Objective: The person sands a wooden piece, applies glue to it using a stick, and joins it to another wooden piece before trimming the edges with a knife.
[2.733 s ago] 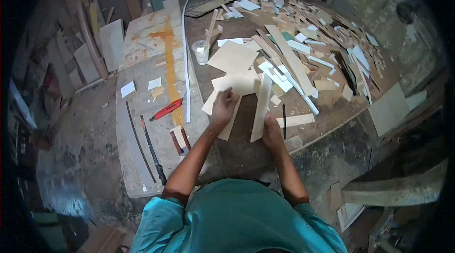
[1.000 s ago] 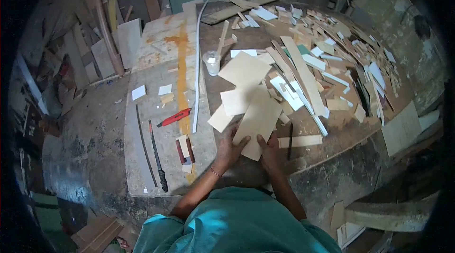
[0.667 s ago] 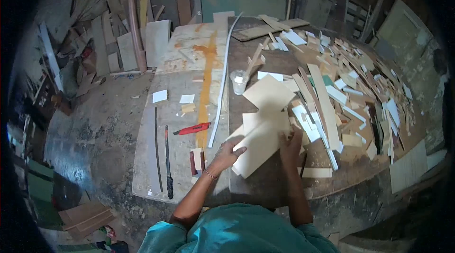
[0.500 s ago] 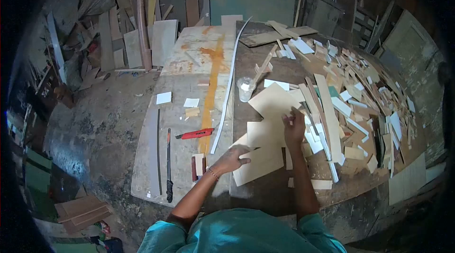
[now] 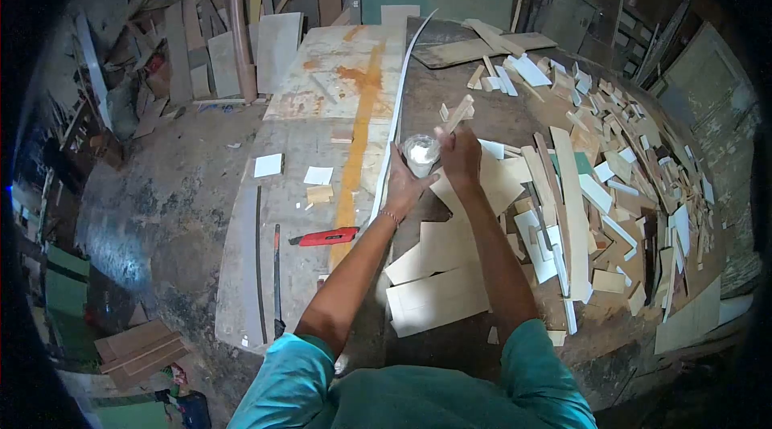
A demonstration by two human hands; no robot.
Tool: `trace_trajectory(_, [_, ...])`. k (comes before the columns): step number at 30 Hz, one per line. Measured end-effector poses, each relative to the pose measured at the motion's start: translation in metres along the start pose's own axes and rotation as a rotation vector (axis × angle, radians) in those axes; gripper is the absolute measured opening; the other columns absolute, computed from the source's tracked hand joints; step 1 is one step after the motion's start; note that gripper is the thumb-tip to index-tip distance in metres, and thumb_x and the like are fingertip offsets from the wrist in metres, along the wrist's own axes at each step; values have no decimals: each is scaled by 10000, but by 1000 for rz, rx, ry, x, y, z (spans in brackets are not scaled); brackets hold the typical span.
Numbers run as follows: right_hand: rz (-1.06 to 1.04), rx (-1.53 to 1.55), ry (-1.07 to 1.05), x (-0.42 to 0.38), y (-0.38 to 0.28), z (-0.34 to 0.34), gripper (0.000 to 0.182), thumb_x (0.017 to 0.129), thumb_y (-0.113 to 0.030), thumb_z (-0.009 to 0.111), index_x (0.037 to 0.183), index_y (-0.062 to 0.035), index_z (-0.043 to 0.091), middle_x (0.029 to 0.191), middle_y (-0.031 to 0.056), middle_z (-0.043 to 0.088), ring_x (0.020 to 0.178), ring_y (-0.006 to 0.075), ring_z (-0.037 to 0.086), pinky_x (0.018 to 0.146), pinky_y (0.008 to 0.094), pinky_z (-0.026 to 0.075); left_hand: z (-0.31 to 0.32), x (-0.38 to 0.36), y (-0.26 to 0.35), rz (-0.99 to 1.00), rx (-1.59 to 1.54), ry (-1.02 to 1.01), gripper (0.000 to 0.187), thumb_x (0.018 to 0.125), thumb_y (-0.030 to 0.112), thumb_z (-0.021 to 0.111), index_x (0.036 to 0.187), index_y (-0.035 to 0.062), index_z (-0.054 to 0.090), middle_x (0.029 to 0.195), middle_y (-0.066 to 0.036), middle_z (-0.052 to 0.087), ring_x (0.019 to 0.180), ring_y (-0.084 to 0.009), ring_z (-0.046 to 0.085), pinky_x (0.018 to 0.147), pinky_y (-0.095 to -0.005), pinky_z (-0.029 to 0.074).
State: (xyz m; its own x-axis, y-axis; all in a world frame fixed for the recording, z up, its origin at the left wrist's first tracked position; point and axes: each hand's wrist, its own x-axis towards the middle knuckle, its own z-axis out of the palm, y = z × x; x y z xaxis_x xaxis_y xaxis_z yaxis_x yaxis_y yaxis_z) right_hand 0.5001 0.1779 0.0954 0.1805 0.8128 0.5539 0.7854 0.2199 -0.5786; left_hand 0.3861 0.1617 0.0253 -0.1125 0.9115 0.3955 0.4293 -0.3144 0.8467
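Note:
My left hand (image 5: 406, 186) is curved round the near left side of a clear plastic cup (image 5: 420, 164) with white stuff inside. Just right of the cup, my right hand (image 5: 461, 157) grips a flat wooden stick (image 5: 459, 112), whose upper end points away from me. The stick's lower end is hidden by the fingers. Under and between my forearms lie several pale thin boards (image 5: 441, 298), partly overlapping. A red utility knife (image 5: 325, 237) rests on the bench left of my left forearm.
Many wood offcuts (image 5: 615, 164) are heaped over the right of the bench. A long white strip (image 5: 401, 75) runs down its middle, beside an orange stain. A dark thin bar (image 5: 277, 280) and white pieces (image 5: 268, 165) lie at left. Boards (image 5: 177, 51) lean behind.
Both hands have moved forward from the pale boards to the cup. The left has taken hold of the cup, the right of the wooden stick. The view has shifted slightly.

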Motion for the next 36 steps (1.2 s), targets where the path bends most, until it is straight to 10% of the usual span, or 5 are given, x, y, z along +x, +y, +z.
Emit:
trace_trajectory(9, [-128,155,-120,-8,3,-18,137,780,-141,592,802,-6,601,623,153,572,572,306,567,527,368,425,15,9,-11,2,-65,-34,571,619,104,715,1104,-6,435,972,-221,572,919,-360,557,775,-398,458])
trace_trajectory(36, [-280,232,-68,-31,-1,-35,71,768,-89,582,791,-24,599,816,140,597,742,299,581,657,375,462,22,-6,-18,64,111,-91,521,631,16,662,1085,-20,410,950,-212,499,907,-394,501,765,-421,422])
